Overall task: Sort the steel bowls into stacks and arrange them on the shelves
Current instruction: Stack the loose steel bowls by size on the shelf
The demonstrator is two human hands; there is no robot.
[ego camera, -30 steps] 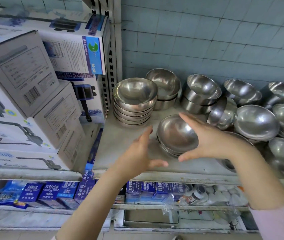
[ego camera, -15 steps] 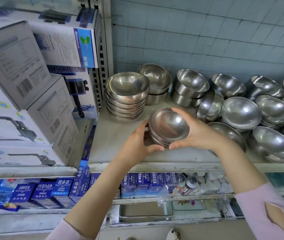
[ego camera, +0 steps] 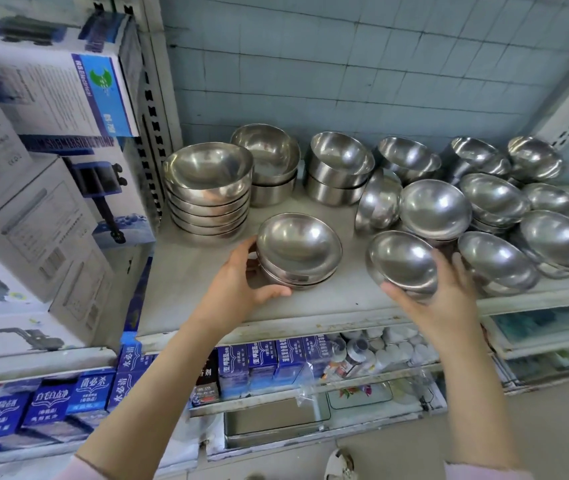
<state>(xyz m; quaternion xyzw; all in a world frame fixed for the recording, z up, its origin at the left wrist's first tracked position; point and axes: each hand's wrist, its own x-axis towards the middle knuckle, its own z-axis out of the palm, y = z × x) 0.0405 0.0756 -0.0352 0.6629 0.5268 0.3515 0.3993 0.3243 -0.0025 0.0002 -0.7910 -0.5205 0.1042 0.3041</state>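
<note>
Left hand (ego camera: pixel 241 289) wrapped round the left flank of a short stack of steel bowls (ego camera: pixel 298 252) near the front of the shelf (ego camera: pixel 189 271), thumb along the bottom edge, fingers curled behind; stack resting on the shelf surface. Right hand (ego camera: pixel 439 299) cupped under and behind a single tilted bowl (ego camera: pixel 402 261) just to the right, thumb at its lower rim, fingers (ego camera: pixel 449 268) spread up its back; whether lifted clear of the shelf, could not tell.

Behind the left hand, a taller stack (ego camera: pixel 208 192) of nested bowls at the shelf's left end. Further back, against the pale blue tiled wall (ego camera: pixel 345 64), two short stacks of deeper bowls (ego camera: pixel 265 161) and (ego camera: pixel 340 168). To the right, a loose crowd of bowls (ego camera: pixel 494 199), some nested, some tipped on edge, touching one another.

Left of the shelf, white cartons (ego camera: pixel 33 209) piled high; on one box (ego camera: pixel 103 77) a blue side panel with a green logo and sideways print too blurred to make out; beneath it, a dark strip reading something like "SUBMERSIBLE PUMP", partly smeared. On the lower shelf, rows of small blue packets (ego camera: pixel 51 403) printed with white Chinese characters, among them "水必清"; others too small to read surely. Beside them, small white bottles (ego camera: pixel 390 348).
</note>
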